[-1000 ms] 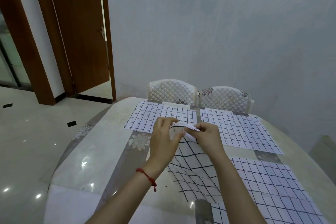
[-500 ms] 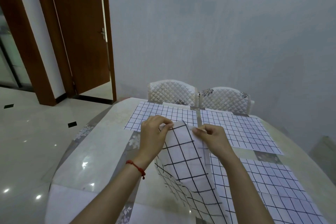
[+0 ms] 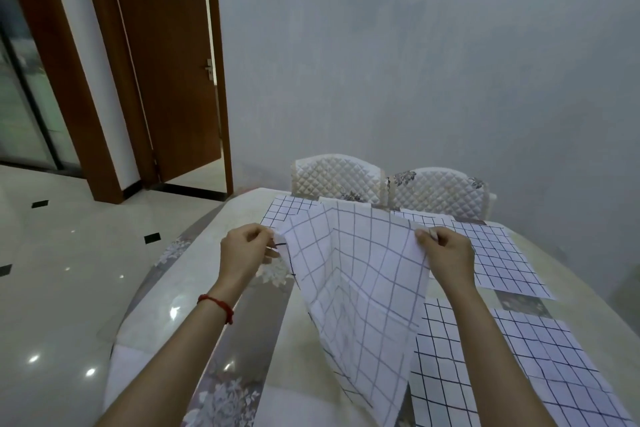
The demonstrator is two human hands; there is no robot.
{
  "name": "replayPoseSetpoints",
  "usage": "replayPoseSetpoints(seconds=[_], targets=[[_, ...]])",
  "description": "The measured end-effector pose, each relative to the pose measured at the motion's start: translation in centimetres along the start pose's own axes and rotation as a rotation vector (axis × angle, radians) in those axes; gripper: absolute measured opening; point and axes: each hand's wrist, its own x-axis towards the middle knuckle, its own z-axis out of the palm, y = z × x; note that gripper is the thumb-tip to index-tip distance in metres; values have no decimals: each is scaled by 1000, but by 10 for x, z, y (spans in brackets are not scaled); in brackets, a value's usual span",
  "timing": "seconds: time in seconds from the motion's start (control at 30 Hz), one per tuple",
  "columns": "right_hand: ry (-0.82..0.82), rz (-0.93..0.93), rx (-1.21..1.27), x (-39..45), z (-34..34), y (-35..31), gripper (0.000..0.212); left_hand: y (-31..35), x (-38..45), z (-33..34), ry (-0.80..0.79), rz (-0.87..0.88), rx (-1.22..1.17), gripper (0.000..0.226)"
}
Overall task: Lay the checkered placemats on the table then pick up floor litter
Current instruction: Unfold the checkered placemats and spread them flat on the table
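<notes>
A white checkered placemat [image 3: 360, 288] with dark grid lines hangs spread above the table [image 3: 194, 288], creased down its middle. My left hand [image 3: 247, 253] pinches its upper left corner and my right hand [image 3: 446, 253] pinches its upper right corner. Three more placemats lie flat: one at the far left [image 3: 277, 213], partly hidden by the held mat, one at the far right [image 3: 498, 260], and one at the near right [image 3: 519, 367]. No floor litter shows in view.
Two white quilted chairs [image 3: 337, 178] [image 3: 438, 189] stand against the table's far edge by the grey wall. A glossy tiled floor [image 3: 69, 270] with small black insets lies to the left. A brown door [image 3: 166, 62] stands ajar at the back left.
Both hands have moved apart, unfolding the placemat from a narrow folded strip into a wide sheet held up over the table.
</notes>
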Motion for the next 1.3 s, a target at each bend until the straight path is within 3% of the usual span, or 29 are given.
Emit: replayPoseSetpoints(seconds=[0.1, 0.23, 0.4, 0.63, 0.73, 0.9, 1.0, 1.2, 1.3], targets=[[4, 0, -49, 2, 0, 5, 36, -8, 4, -5, 41, -13, 65, 24], [0, 9, -81, 7, 4, 10, 32, -21, 18, -17, 55, -40, 224, 3], [-30, 32, -201, 25, 19, 16, 29, -36, 44, -30, 104, -104, 322, 30], [15, 97, -321, 65, 59, 8, 23, -33, 109, -28, 91, -12, 313, 18], [105, 85, -278, 86, 67, -5, 34, -20, 148, -27, 114, 45, 283, 17], [312, 28, -86, 87, 62, -16, 31, -2, 181, -41, 144, 146, 112, 17], [379, -17, 17, 67, 60, -1, 13, -13, 176, -52, 147, 213, 142, 17], [395, 47, 124, 4, 65, 47, 12, -63, 129, -67, 97, 324, 162, 12], [370, 61, 99, -31, 65, 76, 13, -90, 96, -78, 89, 311, 148, 20]])
